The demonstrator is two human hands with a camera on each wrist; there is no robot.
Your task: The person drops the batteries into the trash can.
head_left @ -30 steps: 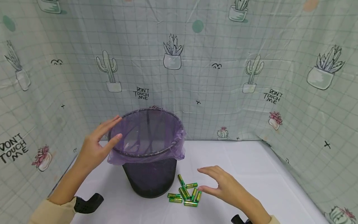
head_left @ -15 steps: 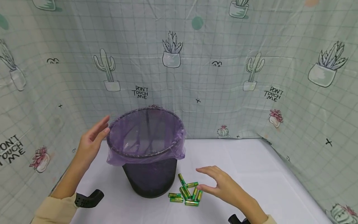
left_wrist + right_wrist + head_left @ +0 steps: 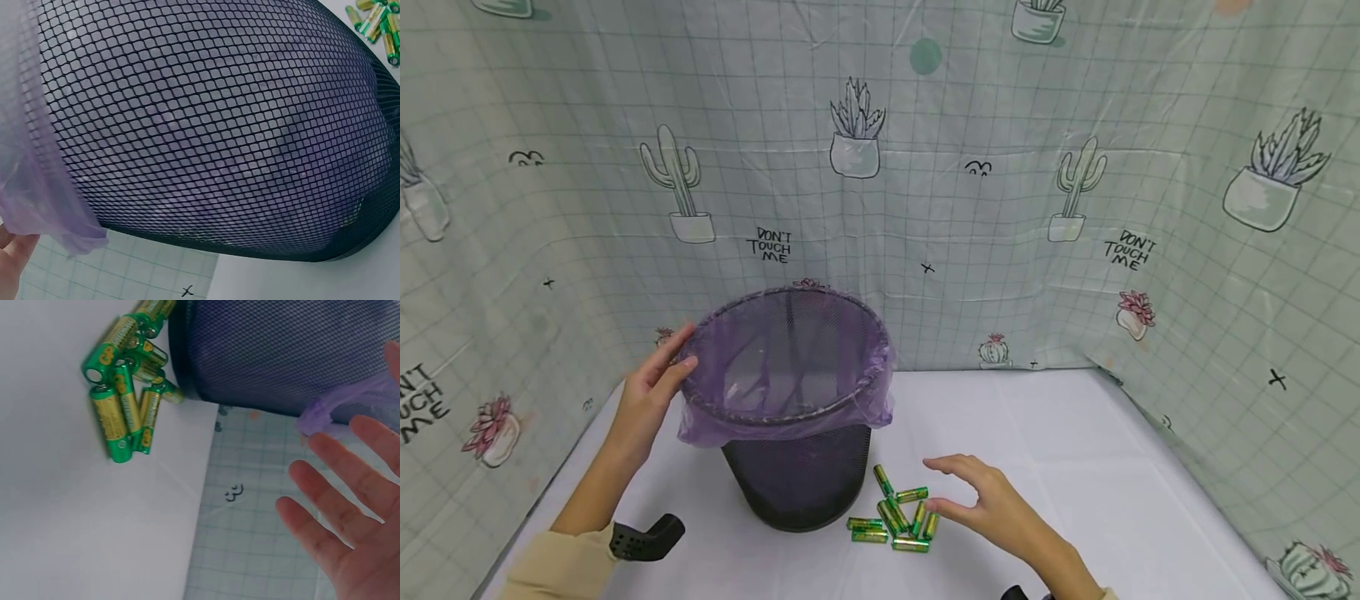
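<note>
A black mesh wastebasket (image 3: 805,475) stands upright, lined with a purple plastic bag (image 3: 722,425) folded over its rim. My left hand (image 3: 643,396) is at the left side of that rim, fingers extended, fingertips touching the bag's folded edge; the left wrist view shows fingers (image 3: 20,250) against the purple plastic. Just right of the basket's base lies a loose heap of green and gold batteries (image 3: 895,517), some crossing over others. My right hand (image 3: 992,504) hovers at the heap's right side, thumb and fingers spread apart with nothing between them.
A white cloth (image 3: 1022,425) covers the table. Behind and to both sides hangs a pale curtain (image 3: 925,208) with a grid and cactus print. A black wrist mount (image 3: 647,540) sticks out from the left sleeve (image 3: 561,567).
My left hand drew back leftward from over the rim, then came in again to the bag's edge on the outside. The right hand and the batteries have stayed nearly still.
</note>
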